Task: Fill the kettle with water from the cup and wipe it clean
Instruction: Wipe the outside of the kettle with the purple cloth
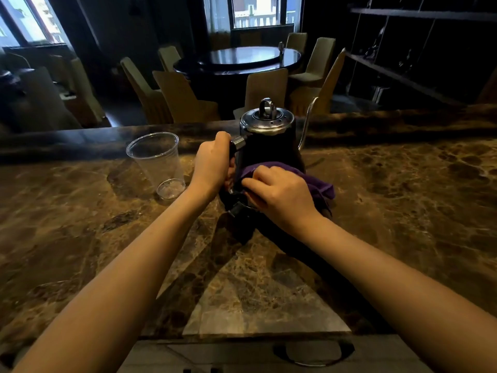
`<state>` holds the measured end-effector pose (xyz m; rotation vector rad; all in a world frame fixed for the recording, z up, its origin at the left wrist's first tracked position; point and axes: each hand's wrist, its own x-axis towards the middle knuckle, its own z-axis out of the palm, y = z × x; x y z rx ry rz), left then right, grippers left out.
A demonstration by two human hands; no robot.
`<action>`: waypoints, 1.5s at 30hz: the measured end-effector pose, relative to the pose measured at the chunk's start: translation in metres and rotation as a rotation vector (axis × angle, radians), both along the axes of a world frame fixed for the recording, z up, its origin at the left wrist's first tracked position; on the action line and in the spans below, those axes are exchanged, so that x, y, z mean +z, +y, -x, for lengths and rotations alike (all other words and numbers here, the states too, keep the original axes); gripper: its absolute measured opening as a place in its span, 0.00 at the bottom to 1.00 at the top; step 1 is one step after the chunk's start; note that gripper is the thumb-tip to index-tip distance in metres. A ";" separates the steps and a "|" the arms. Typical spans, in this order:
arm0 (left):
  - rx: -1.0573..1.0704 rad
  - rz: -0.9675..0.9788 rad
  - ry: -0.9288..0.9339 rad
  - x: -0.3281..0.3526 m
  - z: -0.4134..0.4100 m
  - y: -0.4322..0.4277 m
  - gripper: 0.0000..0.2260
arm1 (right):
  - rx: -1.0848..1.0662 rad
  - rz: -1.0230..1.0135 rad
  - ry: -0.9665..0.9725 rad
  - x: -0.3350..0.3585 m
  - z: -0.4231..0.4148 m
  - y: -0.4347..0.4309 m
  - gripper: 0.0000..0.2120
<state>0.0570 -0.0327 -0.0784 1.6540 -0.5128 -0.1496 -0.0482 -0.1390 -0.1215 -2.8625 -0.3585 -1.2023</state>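
A black gooseneck kettle (269,146) with a shiny lid stands upright on its base on the marble counter (107,224), spout pointing right. My left hand (212,162) grips the kettle's handle on its left side. My right hand (279,192) presses a purple cloth (320,185) against the lower front of the kettle body. A clear plastic cup (158,162) stands upright to the left of the kettle, apart from it, and looks empty.
The counter's far edge runs just behind the kettle. Beyond it is a dim dining room with a round table (242,59) and covered chairs (183,95). Shelving (403,63) stands at the right. A lower surface with a round cut-out (312,351) lies below the counter's near edge.
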 end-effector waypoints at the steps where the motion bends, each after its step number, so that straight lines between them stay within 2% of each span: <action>1: -0.011 -0.002 0.004 -0.001 -0.001 0.000 0.21 | 0.010 0.039 0.036 -0.004 0.002 0.002 0.07; 5: -0.073 0.007 0.014 -0.003 -0.003 0.000 0.19 | 0.004 0.191 0.224 -0.024 0.012 0.005 0.05; 11: -0.118 0.005 0.046 0.001 -0.003 0.000 0.20 | -0.039 0.220 0.388 -0.023 0.020 -0.002 0.04; 19: -0.142 -0.040 0.091 0.007 -0.010 -0.002 0.21 | -0.054 -0.044 0.433 -0.017 0.046 -0.036 0.04; 22: -0.165 -0.066 0.102 0.008 -0.020 -0.001 0.20 | -0.135 -0.241 0.475 -0.014 0.059 -0.056 0.06; 25: -0.220 -0.106 0.126 0.007 -0.031 -0.001 0.20 | -0.122 -0.470 0.387 -0.007 0.077 -0.073 0.07; 26: -0.233 -0.116 0.130 0.006 -0.033 -0.001 0.19 | -0.148 -0.469 0.369 -0.005 0.084 -0.078 0.09; 28: -0.197 -0.124 0.130 0.008 -0.035 -0.002 0.17 | -0.261 -0.413 0.482 -0.005 0.098 -0.088 0.20; 30: -0.072 -0.117 0.020 0.011 -0.035 -0.004 0.15 | -0.364 -0.378 0.671 -0.012 0.108 -0.090 0.29; 32: 0.086 -0.140 -0.254 0.013 -0.034 -0.009 0.14 | -0.384 -0.357 0.726 -0.026 0.113 -0.083 0.27; 35: 0.244 -0.223 -0.523 0.012 -0.030 -0.021 0.18 | -0.343 -0.426 0.586 -0.035 0.111 -0.071 0.20; 39: 0.271 -0.249 -0.562 0.012 -0.033 -0.031 0.21 | -0.281 -0.698 0.316 -0.013 0.109 -0.071 0.13; 43: 0.185 -0.215 -0.543 0.017 -0.041 -0.037 0.20 | -0.217 -0.759 -0.028 0.033 0.088 -0.061 0.17; 45: 0.165 -0.209 -0.522 0.018 -0.041 -0.041 0.19 | -0.202 -0.755 -0.065 0.049 0.063 -0.053 0.25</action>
